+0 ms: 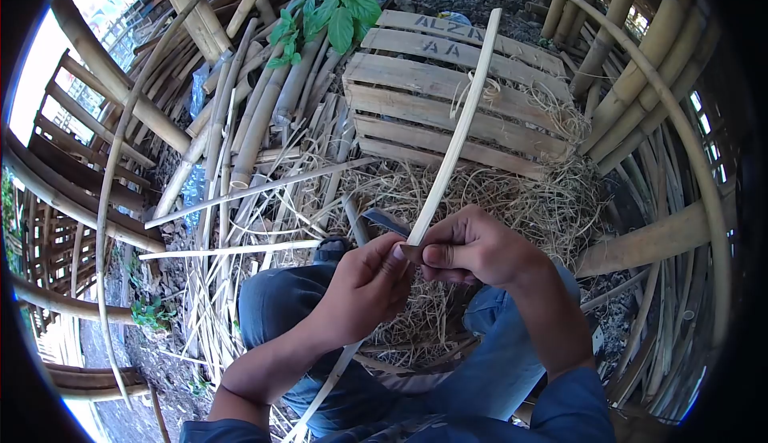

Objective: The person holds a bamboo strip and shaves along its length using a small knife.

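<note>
A long pale bamboo strip (454, 151) rises from between my hands toward the upper right, and its lower length runs down past my left forearm. My left hand (370, 287) is closed on the strip, thumb pressed near a small brown piece (412, 252) whose kind I cannot make out. Close against it, my right hand (476, 247) is closed, apparently around a knife's handle, which the fingers hide. The dark knife blade (386, 220) sticks out toward the upper left, crossing at the strip.
A slatted wooden crate panel (448, 83) lies ahead, beside heaped curly shavings (512, 203). Bamboo poles (264, 115) and loose strips (240, 248) cover the ground at left. A leafy plant (340, 15) stands at the back. Bamboo framing (652, 67) encloses the right side.
</note>
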